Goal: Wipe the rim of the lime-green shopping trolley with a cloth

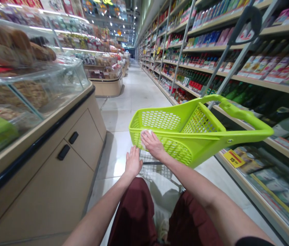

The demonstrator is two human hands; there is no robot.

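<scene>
Bench, far left: one long bench is seen, topped by a glass case of bread; two black pulls are fixed to its front.
Display stand: beyond the bench, one lower stand is loaded with packaged goods, too many and too blurred to be counted.
Floor: pale tiles are laid between the bench and the cart.
Left hand: one of two hands, the left hand is held wide, fingers stretched out straight, just below the cart's left end; whether the basket is touched cannot be told.
White cloth: one crumpled cloth is pressed against the basket's near side, close to its left corner, below the rim.
Right hand: the cloth is held under the bent fingers of the right hand, which is placed above and to the right of the left one.
Green cart: one cart is stood ahead of the hands and extended to their right, its push handle turned away from them.
Knees: two maroon-trousered knees are seen below the cart.
Shelving, far right: the aisle is lined with stocked shelves; one large yellow price tag, marked 15, is fixed near the cart.
</scene>
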